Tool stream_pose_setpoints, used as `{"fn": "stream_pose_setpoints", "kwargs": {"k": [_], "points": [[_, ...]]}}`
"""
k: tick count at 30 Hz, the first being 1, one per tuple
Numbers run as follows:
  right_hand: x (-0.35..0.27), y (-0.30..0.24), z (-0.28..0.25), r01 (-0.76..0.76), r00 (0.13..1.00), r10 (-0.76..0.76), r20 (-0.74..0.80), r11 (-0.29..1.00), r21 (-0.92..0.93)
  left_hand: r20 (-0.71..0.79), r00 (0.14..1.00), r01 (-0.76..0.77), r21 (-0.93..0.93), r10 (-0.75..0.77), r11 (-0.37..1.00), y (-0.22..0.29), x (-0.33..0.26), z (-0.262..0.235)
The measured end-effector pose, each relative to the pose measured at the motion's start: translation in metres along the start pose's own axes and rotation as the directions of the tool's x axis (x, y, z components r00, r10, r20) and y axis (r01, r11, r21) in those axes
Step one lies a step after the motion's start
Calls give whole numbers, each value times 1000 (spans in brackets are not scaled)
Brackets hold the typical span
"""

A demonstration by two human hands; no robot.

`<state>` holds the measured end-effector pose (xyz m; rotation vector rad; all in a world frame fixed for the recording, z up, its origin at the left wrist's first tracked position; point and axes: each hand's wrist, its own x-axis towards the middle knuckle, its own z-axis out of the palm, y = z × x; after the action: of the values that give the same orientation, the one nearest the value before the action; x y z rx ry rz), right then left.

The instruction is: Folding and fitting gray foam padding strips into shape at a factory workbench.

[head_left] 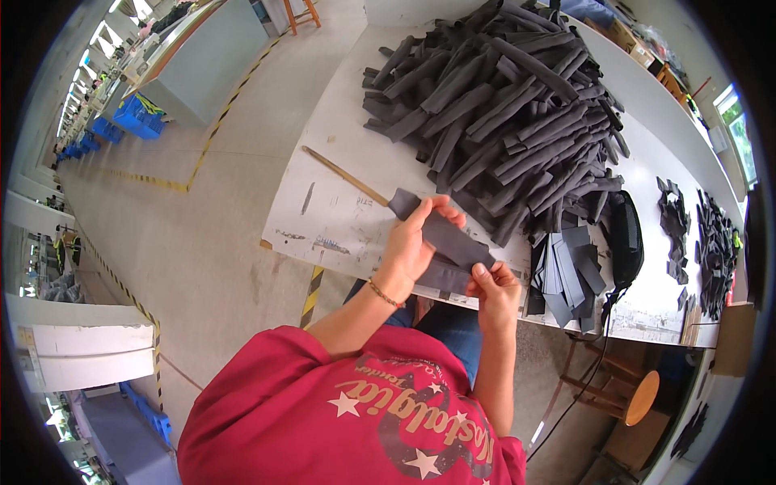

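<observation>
Grey foam strips [444, 238], long and flat, are gripped between a person's two hands at the near edge of a white worktop [339, 153]. The left hand [412, 242] is clasped around the middle of the strips, fingers curled over the top piece and thumb beneath, a thin beaded bracelet [383, 293] on its wrist. The right hand [495, 284] pinches the strips' near end between thumb and fingertips. The top strip runs diagonally from the right hand up and to the left, its far end reaching out above the worktop close to a slim wooden stick [346, 176] that lies at an angle on the surface.

Just beyond the hands rises a large heap of the same dark grey strips [509, 105], piled loosely across the middle of the worktop. To the right of the hands, a smaller stack of flat grey pieces [570, 275] hangs partly over the near edge, beside a black pouch [625, 234] with a cord trailing down toward the floor. Farther right sit two clusters of small dark offcuts [703, 242].

A round wooden stool [638, 396] stands under the worktop's right end. The person wears a red shirt [323, 420] printed with stars. Yellow-and-black floor tape [218, 129] marks the concrete floor to the left, with blue crates [137, 117] against a far bench.
</observation>
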<state>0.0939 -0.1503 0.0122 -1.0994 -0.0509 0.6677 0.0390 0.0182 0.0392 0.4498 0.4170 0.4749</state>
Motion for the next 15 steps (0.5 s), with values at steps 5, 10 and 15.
{"fn": "stream_pose_setpoints", "kwargs": {"k": [5,10,15], "points": [[14,-21,6,48,997,-61,-55,975,-215,-48,976,-151,551,212,821,32,-2,-22],[27,8,-15,60,992,-103,-69,886,-459,-14,967,-130,833,254,537,34,-1,-64],[30,24,-13,92,941,-302,-154,665,-741,200,877,-339,902,436,268,18,10,-80]]}}
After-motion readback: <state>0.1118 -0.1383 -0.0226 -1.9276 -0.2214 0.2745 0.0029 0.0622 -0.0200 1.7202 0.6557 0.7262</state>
